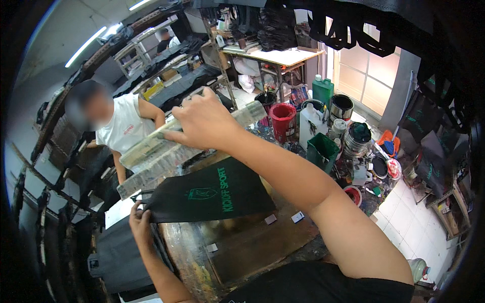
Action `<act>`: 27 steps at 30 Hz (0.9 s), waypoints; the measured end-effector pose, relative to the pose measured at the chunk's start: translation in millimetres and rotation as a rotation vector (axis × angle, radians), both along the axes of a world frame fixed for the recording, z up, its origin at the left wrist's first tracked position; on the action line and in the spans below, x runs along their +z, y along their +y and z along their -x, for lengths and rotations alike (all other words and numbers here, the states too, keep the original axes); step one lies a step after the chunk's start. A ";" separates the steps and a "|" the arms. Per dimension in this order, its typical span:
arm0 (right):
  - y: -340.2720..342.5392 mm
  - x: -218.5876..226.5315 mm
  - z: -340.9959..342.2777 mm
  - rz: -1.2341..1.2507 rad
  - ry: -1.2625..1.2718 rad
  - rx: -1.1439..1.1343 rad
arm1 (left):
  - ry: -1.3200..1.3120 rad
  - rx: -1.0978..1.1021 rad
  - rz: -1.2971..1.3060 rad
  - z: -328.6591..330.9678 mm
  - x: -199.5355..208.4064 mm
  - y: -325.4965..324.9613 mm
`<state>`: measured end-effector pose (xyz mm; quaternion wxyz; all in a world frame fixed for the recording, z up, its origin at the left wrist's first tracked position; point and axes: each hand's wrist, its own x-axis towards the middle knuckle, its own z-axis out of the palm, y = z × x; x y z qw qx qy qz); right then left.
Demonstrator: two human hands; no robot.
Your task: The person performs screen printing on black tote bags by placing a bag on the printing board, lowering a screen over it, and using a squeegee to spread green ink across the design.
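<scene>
1. OK so from where I'm standing, using the brown board [252,255] as the landmark: the black bag [235,194] with a green crest and green lettering lies across the board's far part, with its handle end sticking out past the left side.
2. Left hand [140,218]: just past the board's far left corner, thumb and fingers pinched narrow on the bag's handle end.
3. Right hand [204,121]: up above and beyond the board, wrapped round a pale, paint-smeared frame [151,177]. The frame's tilted and clear of the bag, fwiw.
4. Couple of small white tags [298,217] sit on the board, by its far right and left edges.
5. Left of the board there's a pile of black fabric [121,252].
6. Beyond it to the right: red bucket [284,123], white jug [309,126], dark green tub [322,152], all pretty messy.
7. Someone in a white sleeveless top [124,123] is beyond the board, off left.
</scene>
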<state>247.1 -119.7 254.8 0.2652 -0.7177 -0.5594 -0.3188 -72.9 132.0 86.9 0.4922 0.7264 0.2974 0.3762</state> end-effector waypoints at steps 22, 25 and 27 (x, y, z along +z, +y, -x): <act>3.2 0.7 10.0 0.108 0.000 -0.057 | 0.636 0.681 -0.538 249.7 -77.2 39.6; 8.9 -1.1 5.0 0.045 -0.048 -0.060 | 0.957 0.461 -0.609 260.0 -80.8 -31.6; 12.7 -1.9 0.9 0.030 -0.056 -0.044 | 1.123 0.461 -0.492 258.1 -81.5 -56.8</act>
